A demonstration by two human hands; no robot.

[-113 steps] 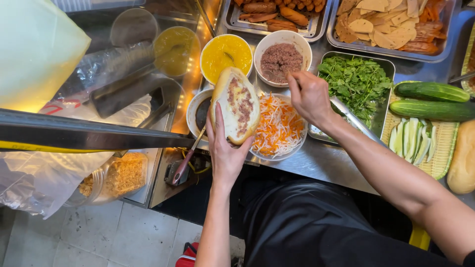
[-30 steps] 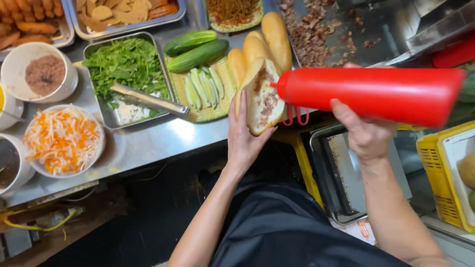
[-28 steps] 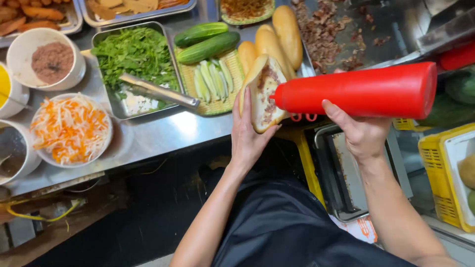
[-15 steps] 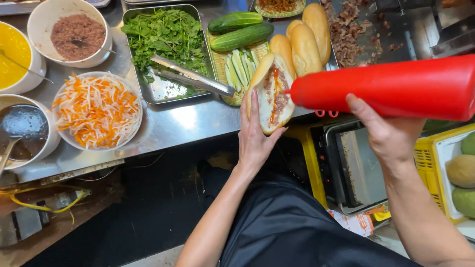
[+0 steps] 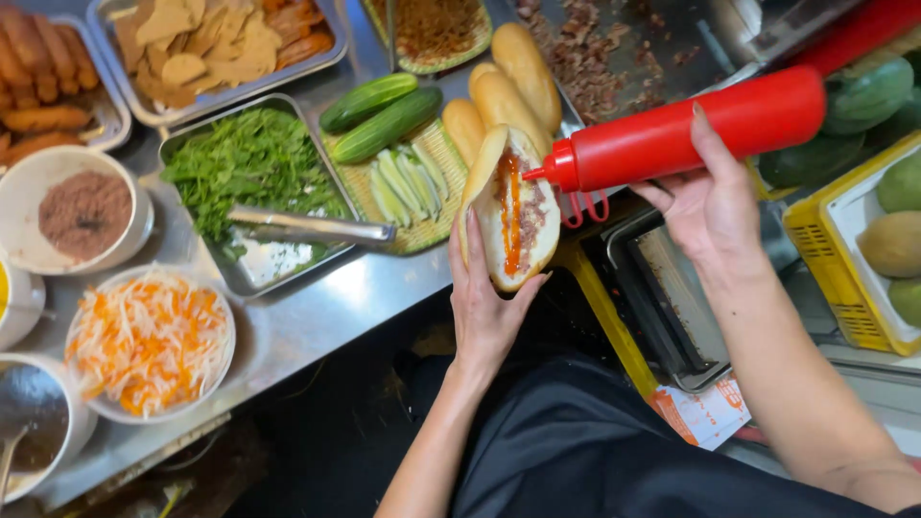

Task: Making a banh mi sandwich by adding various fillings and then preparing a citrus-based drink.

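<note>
**Sauce on the split baguette**

The left hand [image 5: 489, 307] cups a filled split baguette [image 5: 508, 206] from below, fingers curled round the crust. The right hand [image 5: 710, 206] grips a red squeeze bottle [image 5: 681, 134], nozzle at the filling, above the steel counter's [image 5: 317, 317] edge, beside sliced cucumber [image 5: 408, 177].

A steel tabletop [image 5: 317, 312] is seen carrying trays and bowls. A metal tray of green herbs [image 5: 251, 182] is set near its middle, with tongs [image 5: 307, 228] laid across it. A bowl of shredded carrot [image 5: 149, 341] is placed below-left of that tray, a bowl of brown paste [image 5: 84, 216] to its left, and a woven mat with cucumbers [image 5: 398, 144] just to its right.
</note>
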